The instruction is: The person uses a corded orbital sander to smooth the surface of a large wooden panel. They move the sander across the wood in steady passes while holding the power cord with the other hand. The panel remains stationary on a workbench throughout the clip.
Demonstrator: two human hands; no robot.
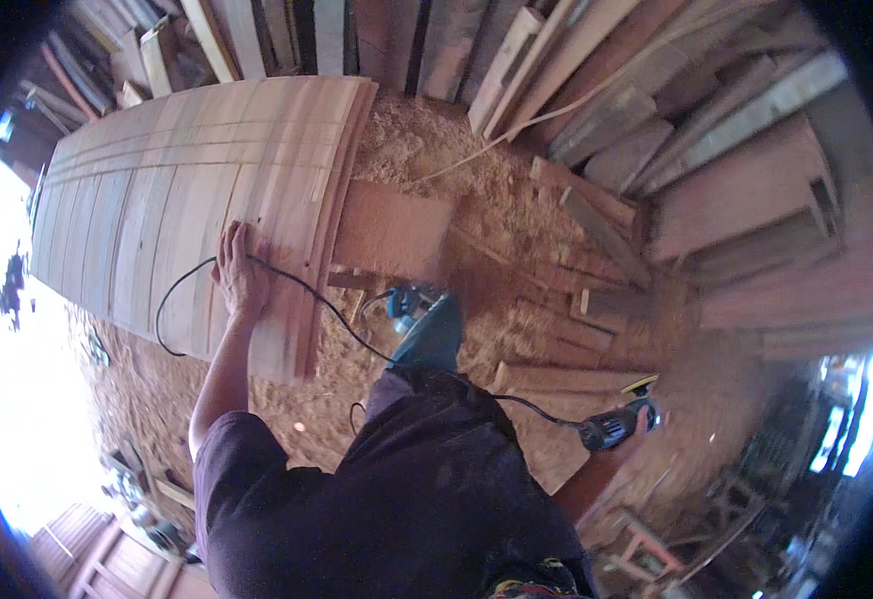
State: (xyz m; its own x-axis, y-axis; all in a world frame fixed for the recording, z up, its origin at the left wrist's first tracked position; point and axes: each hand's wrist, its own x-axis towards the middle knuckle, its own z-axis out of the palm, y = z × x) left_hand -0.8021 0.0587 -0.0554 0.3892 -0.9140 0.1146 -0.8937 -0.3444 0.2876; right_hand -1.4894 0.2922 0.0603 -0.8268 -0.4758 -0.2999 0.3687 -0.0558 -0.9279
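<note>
The left hand point(240, 272) lies flat, fingers open, on the wooden panel point(187, 200) at the left. The right hand point(639, 424) grips a sander point(618, 424), held away at the right. Sanding seems paused; next the sander must come onto the panel.

I count one wide panel point(177, 200) under my left hand point(240, 272), one sander point(618, 424) in my right hand point(642, 419), one black cord point(297, 290), and one small board point(392, 235). The planks point(656, 110) stacked behind are too many to count.
</note>
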